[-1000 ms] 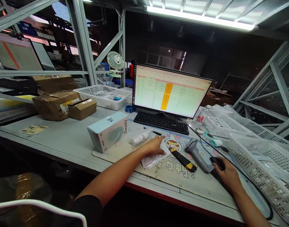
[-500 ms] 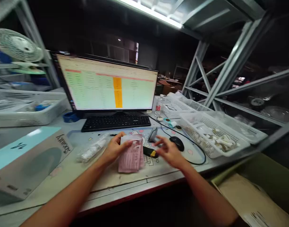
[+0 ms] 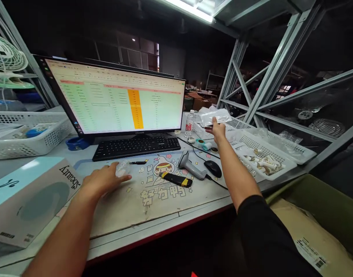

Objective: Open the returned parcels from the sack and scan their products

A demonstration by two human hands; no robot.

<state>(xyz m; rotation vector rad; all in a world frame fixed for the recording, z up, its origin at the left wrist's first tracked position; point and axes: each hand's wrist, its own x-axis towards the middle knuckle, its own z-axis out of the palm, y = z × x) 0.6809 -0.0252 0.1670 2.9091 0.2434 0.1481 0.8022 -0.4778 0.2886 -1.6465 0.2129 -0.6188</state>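
Note:
My left hand (image 3: 103, 179) is over a bubble-wrapped item (image 3: 123, 168), its thumb and fingers around it; the hand hides most of the wrap. With my right arm stretched to the back right, my right hand (image 3: 218, 131) grips a white packet in clear plastic (image 3: 216, 117), thumb on top, above the white baskets. Between the hands, a black and yellow box cutter (image 3: 176, 179) and a grey barcode scanner (image 3: 192, 166) lie on the printed desk mat (image 3: 156, 207). A black pen (image 3: 138, 162) is right of the bubble wrap.
A monitor (image 3: 115, 104) and black keyboard (image 3: 136, 148) stand behind the mat. The mouse (image 3: 213, 168), a water bottle (image 3: 189, 122) and tape rolls are at right. A basket of small white tubes (image 3: 264, 163) is farther right. At left stand a boxed product (image 3: 32, 200) and another basket (image 3: 29, 146).
The pink printed slips have left my left hand and are out of sight. That hand moved left onto the bubble wrap. My right hand went from near the scanner to the packet at back right.

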